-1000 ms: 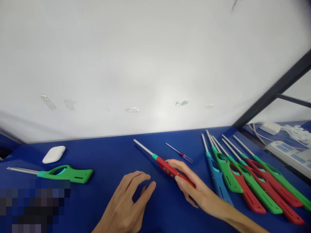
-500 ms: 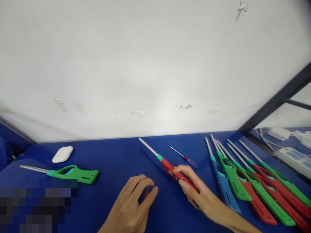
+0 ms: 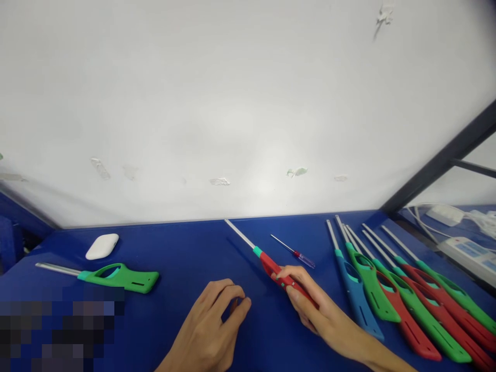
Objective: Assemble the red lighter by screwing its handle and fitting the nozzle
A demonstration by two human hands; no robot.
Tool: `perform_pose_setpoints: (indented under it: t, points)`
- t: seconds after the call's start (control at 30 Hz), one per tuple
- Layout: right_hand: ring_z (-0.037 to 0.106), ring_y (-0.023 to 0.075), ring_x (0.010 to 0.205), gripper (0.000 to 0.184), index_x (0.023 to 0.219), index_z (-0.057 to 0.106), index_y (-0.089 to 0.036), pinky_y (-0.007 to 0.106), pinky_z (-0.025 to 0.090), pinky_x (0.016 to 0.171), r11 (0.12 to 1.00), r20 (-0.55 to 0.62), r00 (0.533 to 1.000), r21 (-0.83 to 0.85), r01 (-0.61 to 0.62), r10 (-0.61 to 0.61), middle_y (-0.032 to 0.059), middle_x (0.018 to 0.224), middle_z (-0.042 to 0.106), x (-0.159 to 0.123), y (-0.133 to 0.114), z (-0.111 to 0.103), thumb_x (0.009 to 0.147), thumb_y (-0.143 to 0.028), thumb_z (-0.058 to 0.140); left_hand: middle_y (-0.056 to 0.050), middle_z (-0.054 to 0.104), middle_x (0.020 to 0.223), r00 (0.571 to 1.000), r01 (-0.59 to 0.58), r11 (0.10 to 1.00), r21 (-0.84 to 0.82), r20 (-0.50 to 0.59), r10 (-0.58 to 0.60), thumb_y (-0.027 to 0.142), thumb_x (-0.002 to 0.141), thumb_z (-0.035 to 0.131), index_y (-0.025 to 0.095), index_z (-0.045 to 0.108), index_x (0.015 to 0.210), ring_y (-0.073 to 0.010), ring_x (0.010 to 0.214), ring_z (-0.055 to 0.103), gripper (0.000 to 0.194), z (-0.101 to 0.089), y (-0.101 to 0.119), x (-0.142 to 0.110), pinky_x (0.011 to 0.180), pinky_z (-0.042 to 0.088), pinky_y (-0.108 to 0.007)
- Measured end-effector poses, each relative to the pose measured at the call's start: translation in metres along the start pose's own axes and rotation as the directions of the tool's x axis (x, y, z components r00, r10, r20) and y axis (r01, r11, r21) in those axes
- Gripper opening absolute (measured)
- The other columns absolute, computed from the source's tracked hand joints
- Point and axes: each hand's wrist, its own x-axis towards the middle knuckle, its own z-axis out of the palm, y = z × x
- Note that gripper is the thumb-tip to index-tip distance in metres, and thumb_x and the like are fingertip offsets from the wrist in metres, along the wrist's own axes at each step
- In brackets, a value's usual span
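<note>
The right hand (image 3: 310,305) gripped a red lighter (image 3: 271,266) near the table's (image 3: 186,258) far edge; the left hand (image 3: 211,330) rested loosely curled, empty, beside it.

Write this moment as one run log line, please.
right hand: holds red stick lighter by handle | left hand: resting on blue table, holds nothing | screwdriver: beside lighter, apart

L hand (image 3: 211,333): palm down, fingers curled, tips resting on surface. R hand (image 3: 310,305): forearm entering from lower right, fingers and thumb closed in grip.
</note>
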Motion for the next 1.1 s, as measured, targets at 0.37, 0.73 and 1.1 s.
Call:
perform_pose_setpoints:
  t: [0.37, 0.73, 1.1]
  points:
    - [0.034, 0.0127, 0.06, 0.046, 0.145, 0.047, -0.032, 0.024, 0.03, 0.052, 0.997, 0.01, 0.999, -0.062, 0.04, -0.039, -0.0059, 0.075, 0.036, -0.003, 0.0, 0.0, 0.113, -0.063, 0.037, -0.009, 0.068, 0.1, 0.998, 0.0, 1.0, 0.01, 0.055, -0.001, -0.007, 0.091, 0.048, 0.013, 0.07, 0.108, -0.0205, 0.1, 0.058, 0.034, 0.002, -0.001, -0.002, 0.088, 0.059, -0.033]
    - [0.045, 0.0103, 0.05, 0.058, 0.151, 0.037, -0.033, 0.022, 0.044, 0.05, 0.998, 0.02, 0.998, -0.039, -0.05, 0.051, -0.0081, 0.075, 0.044, 0.002, 0.002, -0.001, 0.108, -0.072, 0.042, -0.007, 0.067, 0.099, 0.995, -0.003, 0.999, 0.034, 0.104, 0.0, -0.004, 0.089, 0.048, 0.015, 0.068, 0.107, -0.0212, 0.095, 0.06, 0.033, 0.003, 0.002, -0.003, 0.084, 0.058, -0.035]
    - [0.069, 0.0232, 0.087, 0.053, 0.13, 0.066, -0.031, 0.027, 0.061, 0.071, 0.986, -0.215, 0.972, -0.156, 0.065, -0.098, 0.0076, 0.126, 0.069, 0.0, 0.035, -0.004, 0.097, -0.072, 0.061, -0.002, 0.065, 0.098, 0.97, -0.051, 0.997, 0.06, 0.241, 0.035, 0.011, 0.084, 0.065, 0.018, 0.063, 0.092, -0.0156, 0.087, 0.057, 0.011, 0.002, 0.0, -0.009, 0.077, 0.048, -0.031]
